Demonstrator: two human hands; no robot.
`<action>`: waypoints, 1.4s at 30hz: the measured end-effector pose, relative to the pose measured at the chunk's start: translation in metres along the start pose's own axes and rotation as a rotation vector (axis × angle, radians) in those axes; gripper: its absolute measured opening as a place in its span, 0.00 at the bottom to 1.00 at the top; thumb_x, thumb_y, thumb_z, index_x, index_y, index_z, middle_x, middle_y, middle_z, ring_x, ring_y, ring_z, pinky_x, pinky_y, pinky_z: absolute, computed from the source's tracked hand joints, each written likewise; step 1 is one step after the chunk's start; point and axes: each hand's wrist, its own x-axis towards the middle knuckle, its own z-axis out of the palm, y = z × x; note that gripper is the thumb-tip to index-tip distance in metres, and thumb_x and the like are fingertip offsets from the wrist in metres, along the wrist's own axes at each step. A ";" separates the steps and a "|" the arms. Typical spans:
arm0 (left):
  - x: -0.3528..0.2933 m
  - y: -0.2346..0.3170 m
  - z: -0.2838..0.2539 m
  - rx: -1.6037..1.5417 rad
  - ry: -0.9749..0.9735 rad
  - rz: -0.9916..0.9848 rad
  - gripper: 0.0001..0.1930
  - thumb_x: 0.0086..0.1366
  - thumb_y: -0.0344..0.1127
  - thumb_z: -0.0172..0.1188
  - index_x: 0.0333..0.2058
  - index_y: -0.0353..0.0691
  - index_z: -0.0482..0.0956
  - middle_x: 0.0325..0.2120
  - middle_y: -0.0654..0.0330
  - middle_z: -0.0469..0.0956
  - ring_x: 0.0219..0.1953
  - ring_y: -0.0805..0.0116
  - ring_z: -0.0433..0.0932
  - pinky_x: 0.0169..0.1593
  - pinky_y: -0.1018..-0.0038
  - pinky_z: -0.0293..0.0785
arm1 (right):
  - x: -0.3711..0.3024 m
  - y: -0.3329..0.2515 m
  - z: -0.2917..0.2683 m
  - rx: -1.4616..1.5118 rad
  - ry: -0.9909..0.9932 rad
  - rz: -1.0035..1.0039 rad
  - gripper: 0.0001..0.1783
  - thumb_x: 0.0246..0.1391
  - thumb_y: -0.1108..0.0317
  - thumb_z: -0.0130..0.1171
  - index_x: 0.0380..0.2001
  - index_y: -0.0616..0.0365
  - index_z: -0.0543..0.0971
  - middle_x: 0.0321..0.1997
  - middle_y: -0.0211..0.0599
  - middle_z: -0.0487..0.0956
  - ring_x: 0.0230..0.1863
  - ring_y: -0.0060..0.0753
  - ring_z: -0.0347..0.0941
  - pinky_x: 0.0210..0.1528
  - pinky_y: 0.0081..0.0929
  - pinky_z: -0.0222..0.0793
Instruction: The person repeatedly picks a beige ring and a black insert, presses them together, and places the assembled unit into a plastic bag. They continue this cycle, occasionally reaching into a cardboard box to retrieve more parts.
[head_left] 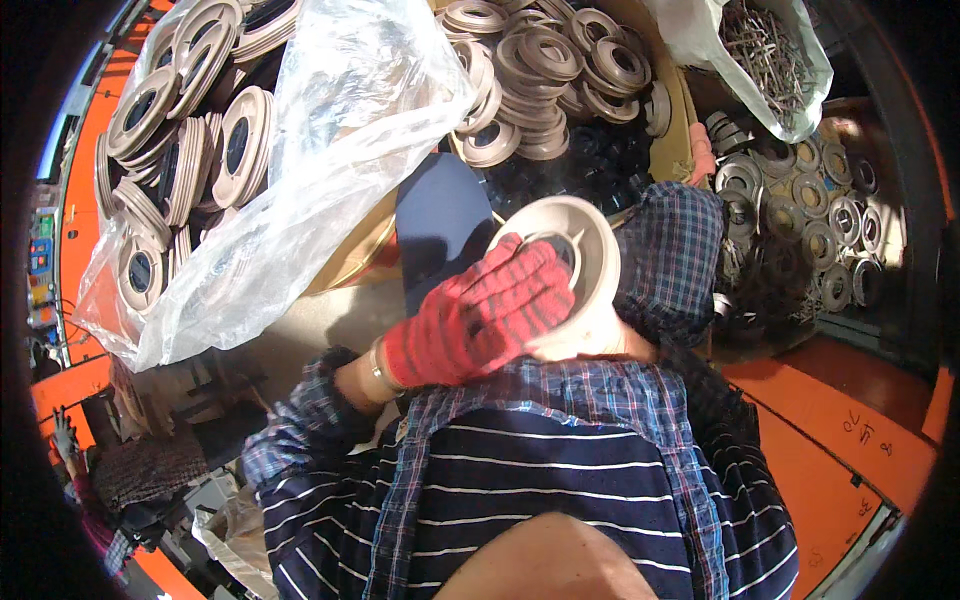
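Beige ring point(598, 255), before the chest. Left hand point(485, 315) lies across its hub, fingers together; right hand point(604, 338) mostly hidden; both grips unclear. Likely hub-handling; next move calls for steady support.

- Left hand point(485, 315), red striped glove: across one flanged ring point(600, 258).
- Right hand point(600, 341), partly hidden: under that ring.
- Carton point(680, 120): beige rings point(532, 100), far edge; black parts point(590, 165), near edge.
- White bag point(695, 32): metal pins point(762, 58).

Dark markings point(868, 433) (apparently handwritten) stand on an orange panel point(790, 418).
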 end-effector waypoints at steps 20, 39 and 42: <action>0.074 -0.067 -0.027 0.246 -0.042 -0.463 0.36 0.61 0.43 0.65 0.64 0.37 0.63 0.60 0.48 0.70 0.60 0.60 0.70 0.64 0.58 0.58 | 0.162 0.115 -0.139 -1.650 -0.226 0.676 0.29 0.53 0.52 0.60 0.53 0.59 0.72 0.45 0.49 0.82 0.48 0.53 0.79 0.48 0.45 0.76; 0.060 -0.151 0.095 -0.486 0.313 -0.731 0.14 0.65 0.40 0.59 0.44 0.35 0.78 0.32 0.51 0.82 0.30 0.57 0.83 0.34 0.61 0.80 | 0.130 -0.055 -0.146 -0.844 0.477 0.186 0.15 0.62 0.64 0.57 0.48 0.62 0.77 0.37 0.39 0.82 0.32 0.28 0.78 0.35 0.25 0.74; 0.038 -0.129 0.066 -1.744 0.444 -0.945 0.20 0.70 0.44 0.57 0.51 0.31 0.74 0.34 0.53 0.83 0.35 0.62 0.83 0.42 0.64 0.83 | 0.105 -0.067 -0.109 -0.840 0.398 0.083 0.14 0.62 0.68 0.57 0.48 0.62 0.78 0.39 0.34 0.81 0.33 0.24 0.77 0.35 0.22 0.72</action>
